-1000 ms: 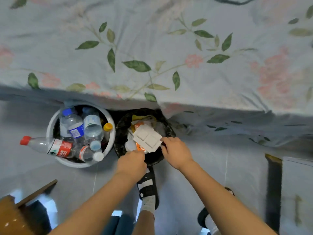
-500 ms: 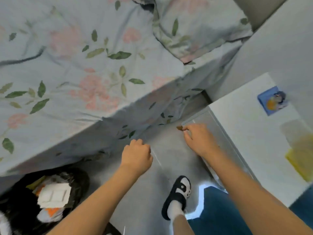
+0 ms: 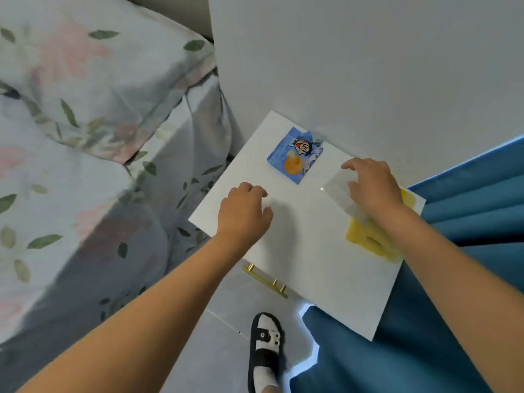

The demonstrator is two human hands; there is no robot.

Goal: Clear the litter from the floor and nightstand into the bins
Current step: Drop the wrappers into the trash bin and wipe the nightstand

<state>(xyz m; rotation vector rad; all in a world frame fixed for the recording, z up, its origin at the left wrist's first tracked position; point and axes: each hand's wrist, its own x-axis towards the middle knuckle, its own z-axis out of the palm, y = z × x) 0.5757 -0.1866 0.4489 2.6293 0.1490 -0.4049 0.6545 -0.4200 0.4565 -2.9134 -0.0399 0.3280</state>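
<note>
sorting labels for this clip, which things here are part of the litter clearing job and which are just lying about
Job: blue snack wrapper, clear plastic wrapper, yellow wrapper, white nightstand, right hand, left hand.

Just there: floral bedding, blue curtain, slipper.

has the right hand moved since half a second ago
Yes. The right hand was low beside the nightstand's front near the floor; now it is up over the top, fingers on a clear wrapper, right of the blue packet.
</note>
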